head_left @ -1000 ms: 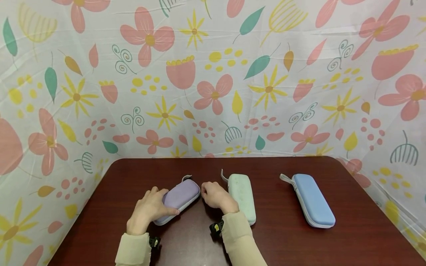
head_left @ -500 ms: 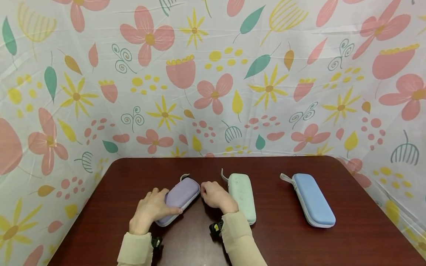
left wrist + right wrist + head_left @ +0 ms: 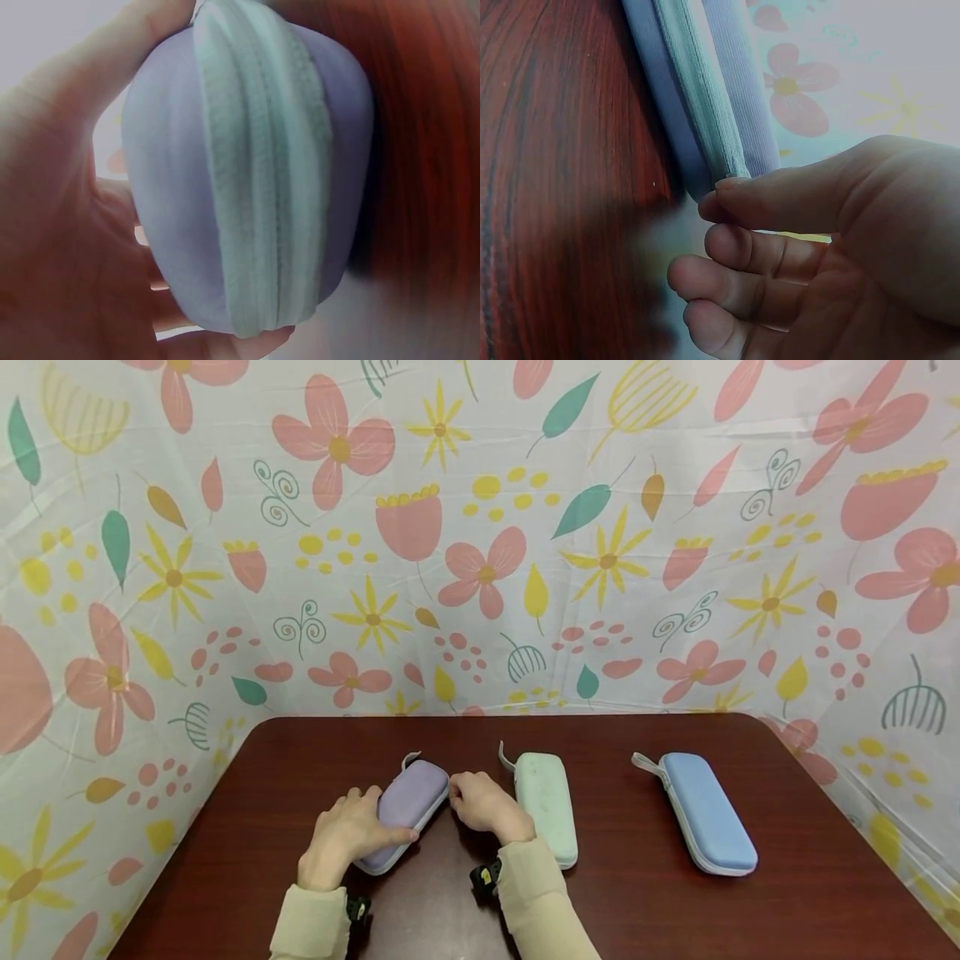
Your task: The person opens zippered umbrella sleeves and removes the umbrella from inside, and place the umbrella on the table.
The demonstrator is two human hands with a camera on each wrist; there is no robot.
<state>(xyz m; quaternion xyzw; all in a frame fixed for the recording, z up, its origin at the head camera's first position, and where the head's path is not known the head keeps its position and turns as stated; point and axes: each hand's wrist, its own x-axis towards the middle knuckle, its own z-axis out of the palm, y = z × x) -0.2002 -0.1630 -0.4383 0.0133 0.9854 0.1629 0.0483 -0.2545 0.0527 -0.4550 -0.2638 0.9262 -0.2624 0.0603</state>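
A purple zip case [image 3: 415,797] with a pale zipper band lies slanted on the table. My left hand [image 3: 347,835] grips it from the left, thumb along its near side and fingers spread over the far side. In the left wrist view the rounded end of the case and its pale zipper [image 3: 266,187] face the camera. My right hand [image 3: 482,804] is at the case's far right corner. In the right wrist view its thumb and index fingertips [image 3: 731,196] pinch together at the zipper's end, hiding the pull between them; the other fingers are curled.
A mint green case [image 3: 545,806] lies just right of my right hand, partly behind the forearm. Farther right is a blue case [image 3: 707,810] with a grey wrist strap [image 3: 647,764]. A flower-patterned cloth [image 3: 480,543] hangs behind the dark wooden table [image 3: 810,860].
My left hand has shifted slightly to the right, turning the purple case a little more upright in the head view. The right hand stays almost in place at its corner.
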